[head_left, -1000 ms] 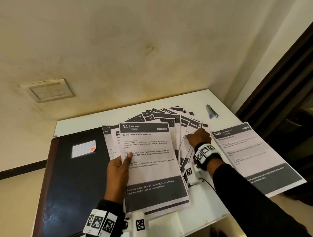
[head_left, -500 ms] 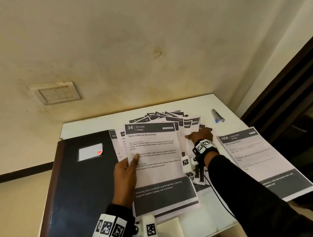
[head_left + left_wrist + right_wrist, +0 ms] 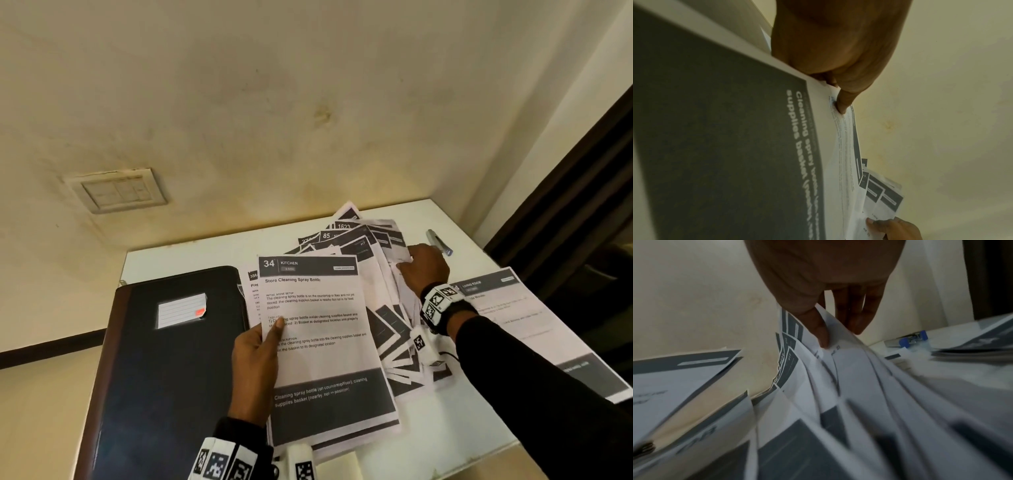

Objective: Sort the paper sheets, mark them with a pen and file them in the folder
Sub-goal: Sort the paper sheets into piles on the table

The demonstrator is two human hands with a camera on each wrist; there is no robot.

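A white table (image 3: 191,255) stands pushed into a corner of the room, its far edge against a cream wall (image 3: 274,102) marked with yellowish stains. A switch plate (image 3: 114,190) is set in this wall at far left, and a dark baseboard (image 3: 44,353) runs along its foot. At right, a paler wall (image 3: 548,120) meets a dark brown door frame (image 3: 565,192).

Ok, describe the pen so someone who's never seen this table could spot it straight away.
Start at the white table against the wall and go to its far right corner, past the fanned-out paper sheets. Just beyond the right hand lies the pen: the only slim silver thing there, with blue ends.
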